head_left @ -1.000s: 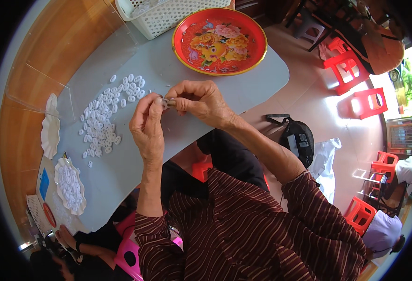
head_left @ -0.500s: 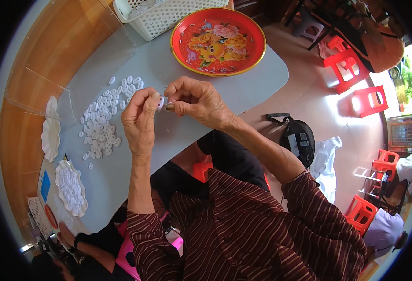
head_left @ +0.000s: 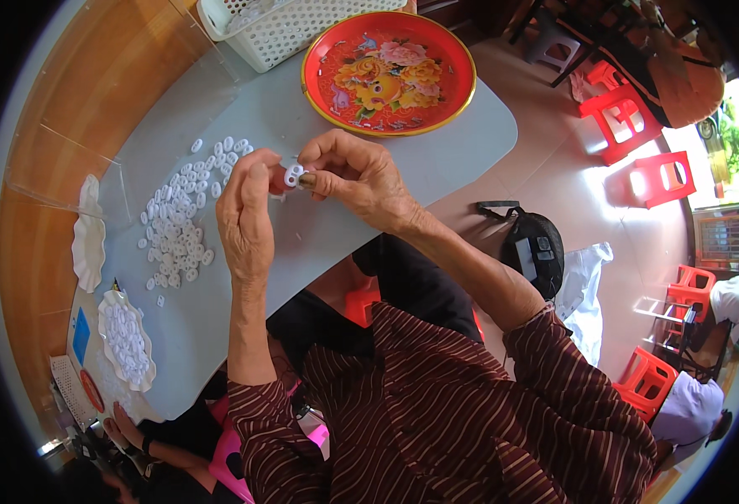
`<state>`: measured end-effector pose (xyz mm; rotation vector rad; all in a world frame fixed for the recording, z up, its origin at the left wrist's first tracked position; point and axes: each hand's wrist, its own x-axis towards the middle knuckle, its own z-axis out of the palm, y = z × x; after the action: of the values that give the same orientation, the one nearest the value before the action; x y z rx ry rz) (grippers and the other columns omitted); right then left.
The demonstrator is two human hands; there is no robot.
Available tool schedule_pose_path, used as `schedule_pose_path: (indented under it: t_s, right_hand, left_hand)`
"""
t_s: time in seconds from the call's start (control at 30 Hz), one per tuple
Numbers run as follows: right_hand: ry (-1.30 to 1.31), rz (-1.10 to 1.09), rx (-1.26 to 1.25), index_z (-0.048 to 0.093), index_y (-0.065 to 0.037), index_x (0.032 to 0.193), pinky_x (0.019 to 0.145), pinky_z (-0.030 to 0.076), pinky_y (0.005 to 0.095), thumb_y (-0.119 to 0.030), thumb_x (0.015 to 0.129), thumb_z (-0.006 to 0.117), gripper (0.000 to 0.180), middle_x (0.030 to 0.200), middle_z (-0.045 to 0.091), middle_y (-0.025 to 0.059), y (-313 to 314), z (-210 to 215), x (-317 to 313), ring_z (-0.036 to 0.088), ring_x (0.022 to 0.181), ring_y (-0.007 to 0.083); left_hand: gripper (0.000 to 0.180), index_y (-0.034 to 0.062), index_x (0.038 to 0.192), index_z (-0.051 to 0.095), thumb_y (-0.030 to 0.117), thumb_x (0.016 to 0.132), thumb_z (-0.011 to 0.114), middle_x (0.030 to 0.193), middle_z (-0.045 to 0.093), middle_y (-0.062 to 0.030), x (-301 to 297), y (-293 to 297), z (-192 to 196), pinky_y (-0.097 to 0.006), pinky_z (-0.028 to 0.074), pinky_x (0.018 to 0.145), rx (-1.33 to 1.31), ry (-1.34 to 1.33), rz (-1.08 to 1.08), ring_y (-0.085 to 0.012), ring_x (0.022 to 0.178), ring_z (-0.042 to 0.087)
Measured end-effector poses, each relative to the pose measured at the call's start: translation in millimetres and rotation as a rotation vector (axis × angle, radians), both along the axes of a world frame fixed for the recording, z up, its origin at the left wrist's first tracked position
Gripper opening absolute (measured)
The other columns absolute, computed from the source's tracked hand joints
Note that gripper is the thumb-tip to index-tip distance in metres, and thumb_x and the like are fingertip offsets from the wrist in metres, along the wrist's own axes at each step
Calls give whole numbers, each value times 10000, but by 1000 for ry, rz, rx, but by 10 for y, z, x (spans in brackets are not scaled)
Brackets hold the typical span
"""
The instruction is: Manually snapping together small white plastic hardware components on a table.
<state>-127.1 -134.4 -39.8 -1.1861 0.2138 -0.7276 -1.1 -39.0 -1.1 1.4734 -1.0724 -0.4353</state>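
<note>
White piece: a small oval with two holes [head_left: 295, 175], raised above the desk [head_left: 260, 109] between the two hands.
Right hand: the right hand [head_left: 359, 178] grips that piece between thumb and fingers, at the piece's right side.
Left hand: the left hand [head_left: 245, 214] is just left of the piece, its fingers curved toward it; whether they touch it, I cannot tell.
Loose pile: many similar white pieces [head_left: 176, 231] spread on the desk, left of the hands.
Wavy-edged dish: a white dish [head_left: 140, 385] at the near left, heaped with more white pieces.
Flowered tray: a round red tray [head_left: 462, 74] on the far side, with small bits scattered inside.
Basket: a white perforated basket [head_left: 281, 42], far, left of the tray.
</note>
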Motion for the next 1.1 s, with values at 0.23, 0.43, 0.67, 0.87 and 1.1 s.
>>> schedule_pose_path:
  t_s: [0.23,0.43,0.67,0.87,1.1]
  right_hand:
    - [-13,5,7,541,-8,996,663,486,215,-62,872,623,159,811,601,21,11,24,0,569,725,66]
    - [44,30,-49,527,-7,1044,702,499,225,-30,870,609,194,865,608,31,23,29,-6,580,758,76]
    - [79,15,-105,519,-6,1067,705,495,225,13,856,588,223,872,608,35,22,11,-13,580,760,76]
    - [105,40,-59,543,-6,1080,694,486,217,-14,838,631,257,844,594,19,41,68,-5,563,733,70]
    - [243,-52,-393,582,-15,1036,634,461,228,-29,755,714,310,760,567,7,76,140,-4,529,683,66]
  left_hand:
    - [270,-15,912,562,222,942,435,654,459,-33,-108,61,-43,-280,347,549,134,-120,-10,-116,599,381]
    - [250,-10,877,539,208,938,432,624,423,-58,-62,64,-76,-296,343,532,152,-152,12,-131,573,370]
    - [254,-4,860,520,216,941,422,613,405,-64,-60,67,-133,-303,345,534,204,-148,-1,-141,573,372]
    - [267,-7,838,496,230,932,417,616,385,-80,-20,66,-161,-321,336,531,191,-125,-3,-152,575,347]
    - [264,-11,801,463,219,922,415,619,357,-97,-30,94,-185,-328,335,529,154,-111,-5,-167,574,330]
